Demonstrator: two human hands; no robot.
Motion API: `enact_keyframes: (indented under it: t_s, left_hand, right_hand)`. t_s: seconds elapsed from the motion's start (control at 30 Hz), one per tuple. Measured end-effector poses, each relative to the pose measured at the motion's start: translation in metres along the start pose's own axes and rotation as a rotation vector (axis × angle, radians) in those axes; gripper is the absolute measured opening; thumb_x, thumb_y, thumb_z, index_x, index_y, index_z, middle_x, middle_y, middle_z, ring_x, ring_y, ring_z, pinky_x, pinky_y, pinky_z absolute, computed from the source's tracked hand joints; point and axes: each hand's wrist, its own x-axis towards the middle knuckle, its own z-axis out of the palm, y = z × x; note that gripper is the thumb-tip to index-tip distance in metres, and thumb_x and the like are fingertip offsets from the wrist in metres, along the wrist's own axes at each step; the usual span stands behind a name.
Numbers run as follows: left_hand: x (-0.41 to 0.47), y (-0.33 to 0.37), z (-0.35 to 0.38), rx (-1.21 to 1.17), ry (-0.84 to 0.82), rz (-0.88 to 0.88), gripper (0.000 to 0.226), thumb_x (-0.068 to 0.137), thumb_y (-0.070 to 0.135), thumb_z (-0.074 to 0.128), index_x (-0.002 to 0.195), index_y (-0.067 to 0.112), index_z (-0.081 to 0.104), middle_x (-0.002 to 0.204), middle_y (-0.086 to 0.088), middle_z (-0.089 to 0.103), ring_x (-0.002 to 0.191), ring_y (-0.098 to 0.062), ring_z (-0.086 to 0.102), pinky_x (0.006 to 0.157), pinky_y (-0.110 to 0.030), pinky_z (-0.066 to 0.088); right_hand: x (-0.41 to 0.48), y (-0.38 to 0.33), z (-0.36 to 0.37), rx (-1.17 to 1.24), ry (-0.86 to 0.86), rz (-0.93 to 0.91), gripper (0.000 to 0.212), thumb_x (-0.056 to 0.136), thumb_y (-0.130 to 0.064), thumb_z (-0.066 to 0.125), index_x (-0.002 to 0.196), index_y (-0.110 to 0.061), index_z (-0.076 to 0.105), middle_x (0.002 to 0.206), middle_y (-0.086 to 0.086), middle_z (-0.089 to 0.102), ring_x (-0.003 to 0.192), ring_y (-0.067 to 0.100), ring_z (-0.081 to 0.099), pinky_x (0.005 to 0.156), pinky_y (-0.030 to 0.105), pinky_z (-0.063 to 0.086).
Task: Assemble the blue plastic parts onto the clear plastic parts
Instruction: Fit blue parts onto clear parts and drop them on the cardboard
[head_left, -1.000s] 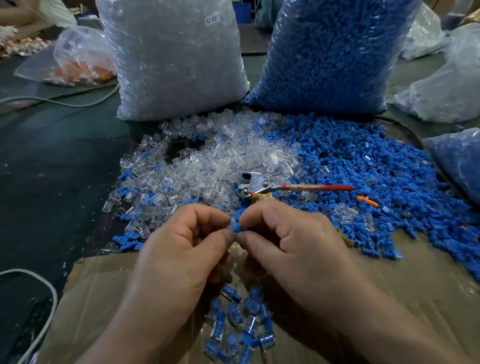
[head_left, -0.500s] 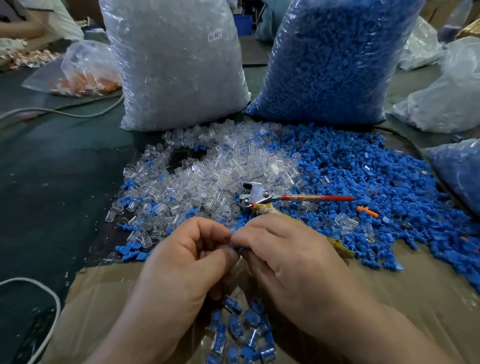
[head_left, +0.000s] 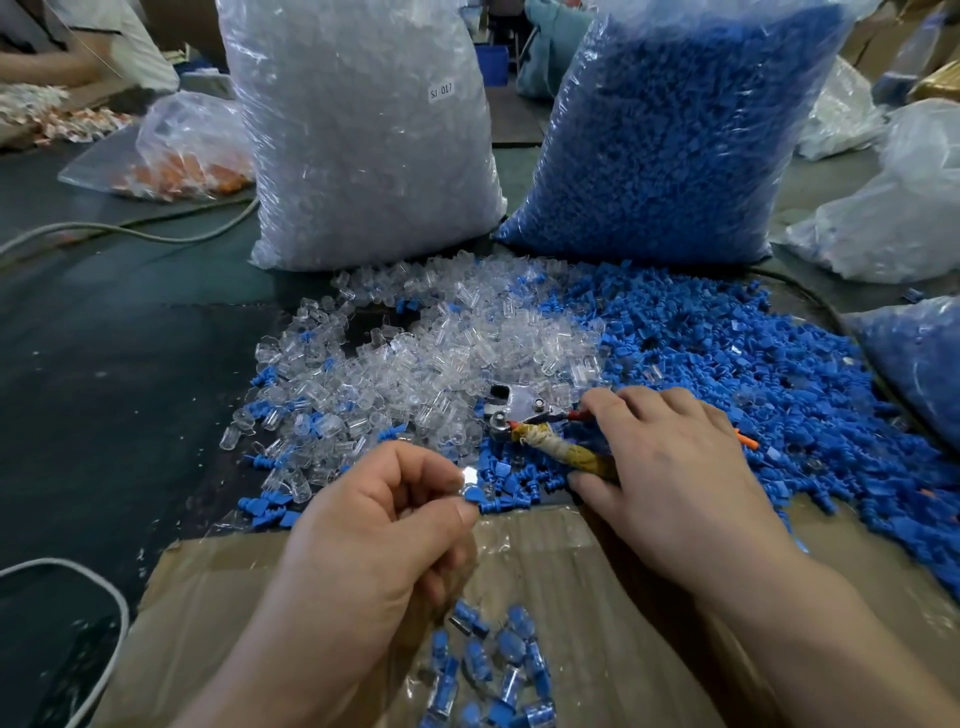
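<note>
One-handed, pinched the blue plastic part (head_left: 475, 494) and the clear plastic part (head_left: 470, 475) touching it between thumb and forefinger of the left hand (head_left: 384, 525), with the other fingers curled loosely toward the palm. Held the pair up over the far edge of the cardboard (head_left: 597, 561), probably to keep the joint in plain sight and near the tool. Depth of seating: impossible to tell.

Laid the right hand (head_left: 675, 467) over the pliers (head_left: 511, 410), fingers arched across the red handle and thumb tucked against the cloth-wrapped one. Likely taking the tool up to press the two parts home. Firmness of that hold: not clear.

Left the finished pieces (head_left: 488, 670) heaped on the cardboard below the left wrist, out of the working path. Kept the loose clear pile (head_left: 441, 358) and the loose blue pile (head_left: 727, 364) just beyond the hands for quick picking, backed by the clear bag (head_left: 363, 130) and the blue bag (head_left: 675, 130). Noted stray blue bits touching the pliers' head, apt to drag along on a lift. Saw a pale cable (head_left: 111, 592) well off to the left, clear of both hands.
</note>
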Motion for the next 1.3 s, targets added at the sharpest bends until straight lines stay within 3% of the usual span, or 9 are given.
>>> enact_keyframes:
  t_s: [0.17, 0.3, 0.4, 0.57, 0.67, 0.93, 1.03, 1.13, 1.3]
  left_hand:
    - [0.002, -0.002, -0.001, -0.002, 0.033, 0.010, 0.023, 0.076, 0.007, 0.076, 0.076, 0.030, 0.073, 0.057, -0.007, 0.065, 0.047, -0.015, 0.058, 0.045, -0.018, 0.049]
    - [0.005, -0.004, -0.008, 0.007, 0.090, 0.033, 0.026, 0.080, 0.005, 0.074, 0.077, 0.031, 0.073, 0.058, -0.007, 0.066, 0.046, -0.015, 0.057, 0.043, -0.020, 0.048]
    - [0.004, -0.001, -0.008, -0.106, 0.133, 0.052, 0.024, 0.080, 0.001, 0.070, 0.075, 0.025, 0.073, 0.058, -0.009, 0.063, 0.045, -0.015, 0.054, 0.040, -0.020, 0.046]
    - [0.003, 0.000, -0.010, -0.243, 0.157, 0.089, 0.015, 0.073, 0.004, 0.067, 0.076, 0.018, 0.072, 0.062, -0.007, 0.063, 0.047, -0.013, 0.053, 0.039, -0.019, 0.044]
    - [0.002, -0.001, -0.012, -0.126, 0.156, 0.140, 0.020, 0.080, 0.002, 0.068, 0.079, 0.021, 0.072, 0.065, -0.007, 0.064, 0.050, -0.013, 0.055, 0.041, -0.021, 0.046]
    - [-0.002, 0.003, -0.015, -0.111, 0.134, 0.211, 0.015, 0.066, 0.019, 0.069, 0.080, 0.025, 0.073, 0.063, -0.005, 0.064, 0.050, -0.013, 0.057, 0.044, -0.019, 0.048]
    - [-0.002, 0.001, -0.016, -0.079, 0.138, 0.241, 0.014, 0.067, 0.020, 0.071, 0.081, 0.026, 0.072, 0.063, -0.005, 0.065, 0.051, -0.014, 0.058, 0.046, -0.020, 0.050]
    - [0.002, -0.002, -0.019, -0.055, 0.164, 0.262, 0.018, 0.079, 0.009, 0.071, 0.082, 0.027, 0.072, 0.063, -0.005, 0.064, 0.051, -0.014, 0.057, 0.046, -0.020, 0.049]
    - [0.003, -0.003, -0.019, -0.040, 0.134, 0.257, 0.015, 0.067, 0.027, 0.069, 0.082, 0.028, 0.071, 0.065, -0.004, 0.066, 0.055, -0.013, 0.060, 0.047, -0.021, 0.050]
  right_hand:
    - [-0.004, 0.002, -0.008, 0.062, 0.068, -0.007, 0.052, 0.086, -0.055, 0.048, 0.133, -0.034, 0.040, 0.114, -0.007, 0.052, 0.105, 0.019, 0.039, 0.093, 0.040, 0.034]
    - [-0.013, 0.000, -0.019, 0.243, 0.138, -0.074, 0.053, 0.084, -0.056, 0.044, 0.131, -0.034, 0.036, 0.110, -0.013, 0.049, 0.101, 0.012, 0.037, 0.082, 0.032, 0.037]
    - [-0.022, -0.002, -0.025, 0.260, 0.085, -0.169, 0.054, 0.081, -0.059, 0.040, 0.131, -0.037, 0.038, 0.110, -0.019, 0.049, 0.102, 0.008, 0.042, 0.079, 0.027, 0.037]
    - [-0.026, -0.007, -0.029, 0.270, -0.003, -0.263, 0.058, 0.075, -0.056, 0.034, 0.130, -0.039, 0.041, 0.114, -0.019, 0.051, 0.107, 0.006, 0.043, 0.087, 0.024, 0.040]
    - [-0.027, -0.007, -0.029, 0.304, -0.016, -0.287, 0.056, 0.074, -0.057, 0.033, 0.129, -0.045, 0.035, 0.115, -0.023, 0.048, 0.110, 0.004, 0.042, 0.092, 0.026, 0.042]
    - [-0.028, -0.005, -0.027, 0.278, -0.019, -0.348, 0.055, 0.078, -0.059, 0.039, 0.131, -0.045, 0.034, 0.118, -0.024, 0.048, 0.113, 0.004, 0.042, 0.094, 0.024, 0.042]
    - [-0.028, -0.008, -0.025, 0.251, -0.027, -0.371, 0.052, 0.078, -0.060, 0.038, 0.129, -0.046, 0.035, 0.114, -0.023, 0.049, 0.110, 0.006, 0.043, 0.092, 0.023, 0.041]
    - [-0.027, -0.005, -0.024, 0.301, 0.006, -0.333, 0.056, 0.076, -0.058, 0.035, 0.130, -0.043, 0.041, 0.114, -0.024, 0.049, 0.110, 0.003, 0.042, 0.089, 0.017, 0.037]
    - [-0.027, -0.006, -0.026, 0.403, 0.032, -0.313, 0.054, 0.074, -0.056, 0.037, 0.127, -0.044, 0.042, 0.112, -0.029, 0.044, 0.109, -0.004, 0.040, 0.084, 0.012, 0.035]
